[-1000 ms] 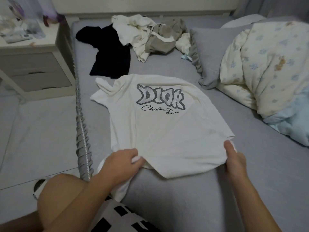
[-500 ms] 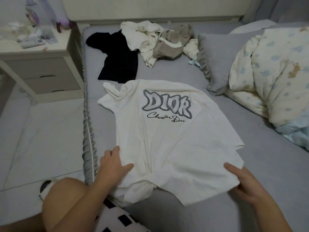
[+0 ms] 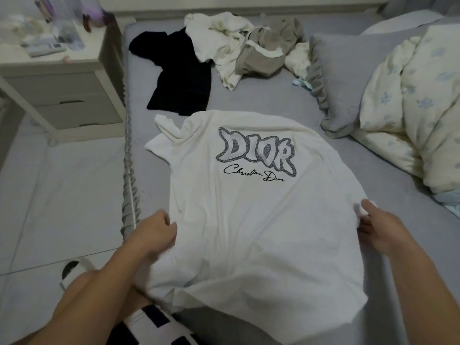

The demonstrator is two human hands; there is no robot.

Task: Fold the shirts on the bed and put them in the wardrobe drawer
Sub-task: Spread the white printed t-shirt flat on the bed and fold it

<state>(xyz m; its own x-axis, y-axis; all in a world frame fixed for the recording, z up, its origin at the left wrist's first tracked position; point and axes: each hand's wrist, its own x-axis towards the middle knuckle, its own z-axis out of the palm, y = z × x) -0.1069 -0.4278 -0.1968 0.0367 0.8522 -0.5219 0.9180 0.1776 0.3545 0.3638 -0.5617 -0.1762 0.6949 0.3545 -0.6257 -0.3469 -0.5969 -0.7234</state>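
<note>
White shirt (image 3: 249,207) lies print-up mid-bed (image 3: 410,232). Left hand (image 3: 155,234) pinches its 9 o'clock edge, right hand (image 3: 380,229) grips the 3 o'clock edge. Spreading step, it seems; next calls for folding the sides inward. More shirts (image 3: 224,51) wait at 12.

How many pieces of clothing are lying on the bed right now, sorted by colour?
White or cream: 2, the white printed cotton T-shirt spread in front, held at its sides, and a crumpled cream garment at the far end.
Black: 1, the black T-shirt.
Beige: 1, the crumpled beige garment.
Total: 4, though the far heap may hide more.
</note>
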